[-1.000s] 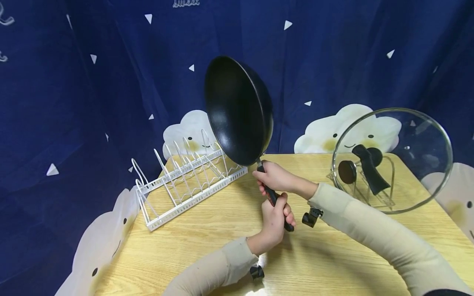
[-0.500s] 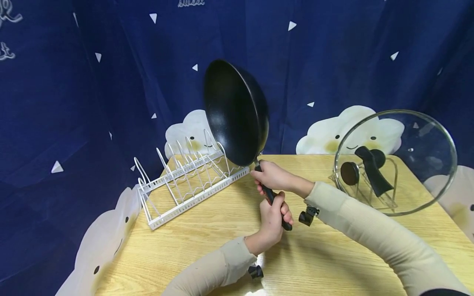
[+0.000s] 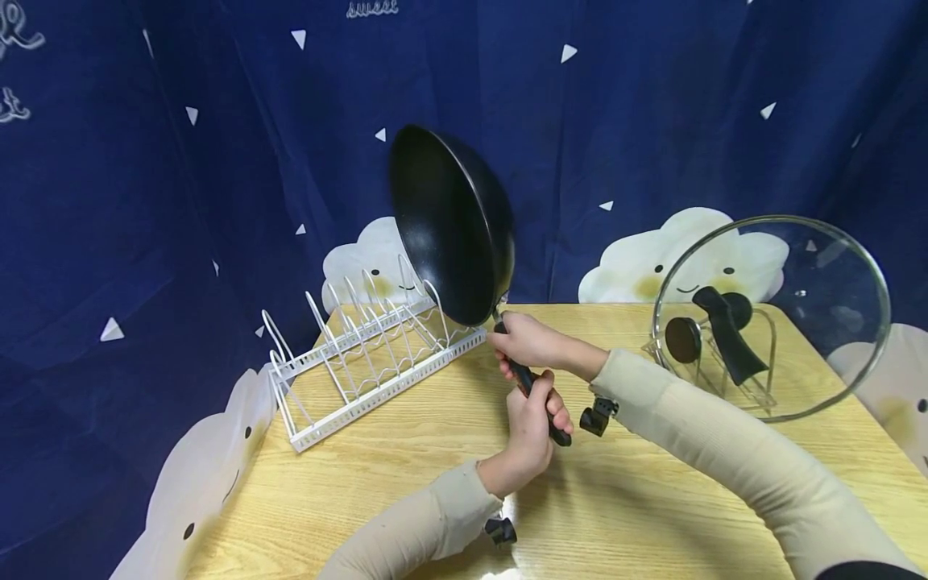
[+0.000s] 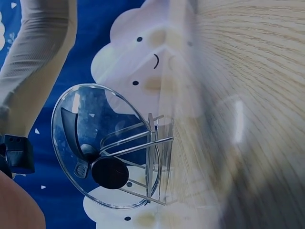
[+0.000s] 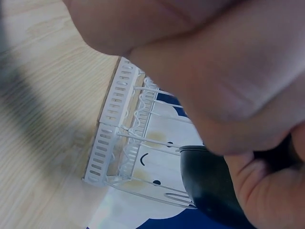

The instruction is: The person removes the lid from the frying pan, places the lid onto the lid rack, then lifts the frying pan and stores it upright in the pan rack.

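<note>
A black wok (image 3: 453, 229) is held up on its side in the head view, its hollow turned to the left. Its lower rim is close to the right end of the white wire rack (image 3: 384, 387); whether they touch I cannot tell. My right hand (image 3: 532, 340) grips the black handle just below the pan. Lower on the same handle, my left hand (image 3: 531, 427) is wrapped round it, with the handle's end sticking out. The right wrist view has the fingers large in front, hiding most of the handle, with part of the wok (image 5: 209, 181) behind them.
At the right of the table (image 3: 435, 499), a large glass lid (image 3: 834, 322) with a black handle stands upright in a small metal stand (image 3: 772, 346). A blue curtain (image 3: 616, 105) with cloud prints hangs behind the table.
The wok has moved a little left and down, nearer the rack's right end. Both hands have moved slightly left with the handle and keep their grip.
</note>
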A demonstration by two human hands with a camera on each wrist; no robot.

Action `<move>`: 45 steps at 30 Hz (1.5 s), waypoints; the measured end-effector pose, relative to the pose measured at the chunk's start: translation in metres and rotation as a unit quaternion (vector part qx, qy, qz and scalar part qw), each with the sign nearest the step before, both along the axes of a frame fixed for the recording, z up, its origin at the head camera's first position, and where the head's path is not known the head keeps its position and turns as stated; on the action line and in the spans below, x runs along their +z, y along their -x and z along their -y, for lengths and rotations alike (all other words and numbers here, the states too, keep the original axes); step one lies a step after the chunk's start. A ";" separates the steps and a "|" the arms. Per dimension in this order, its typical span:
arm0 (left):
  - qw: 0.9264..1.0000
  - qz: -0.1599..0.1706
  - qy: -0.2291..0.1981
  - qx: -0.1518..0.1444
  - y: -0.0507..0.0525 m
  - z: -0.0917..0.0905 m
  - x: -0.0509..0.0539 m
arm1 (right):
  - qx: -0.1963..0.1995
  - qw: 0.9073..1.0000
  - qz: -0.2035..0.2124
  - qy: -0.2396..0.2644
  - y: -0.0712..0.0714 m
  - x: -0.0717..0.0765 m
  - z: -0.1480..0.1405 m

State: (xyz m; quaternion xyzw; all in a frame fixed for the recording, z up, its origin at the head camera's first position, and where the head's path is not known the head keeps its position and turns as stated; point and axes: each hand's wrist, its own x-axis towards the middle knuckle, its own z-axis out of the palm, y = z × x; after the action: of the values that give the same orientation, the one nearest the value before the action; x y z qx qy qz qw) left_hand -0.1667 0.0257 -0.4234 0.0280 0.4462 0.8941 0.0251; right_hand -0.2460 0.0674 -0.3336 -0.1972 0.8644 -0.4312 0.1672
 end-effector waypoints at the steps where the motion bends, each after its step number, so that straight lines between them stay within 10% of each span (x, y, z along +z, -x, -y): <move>1: 1.000 0.002 -0.002 0.001 0.000 0.000 0.000 | 0.000 1.000 0.003 0.000 0.000 0.001 0.000; 23: 0.999 0.041 -0.026 0.000 0.002 0.003 0.002 | 0.034 0.997 0.057 0.037 0.011 -0.008 0.004; 45: 1.000 0.008 -0.016 0.005 0.002 0.011 -0.001 | 0.114 0.965 0.145 0.188 0.026 -0.023 -0.001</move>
State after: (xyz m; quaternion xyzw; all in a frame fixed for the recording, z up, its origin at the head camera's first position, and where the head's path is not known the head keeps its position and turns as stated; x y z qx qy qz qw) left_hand -0.1685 0.0150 -0.4242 0.0187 0.4313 0.9017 0.0241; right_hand -0.2719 0.0680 -0.3570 -0.2579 0.7060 -0.5880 0.2989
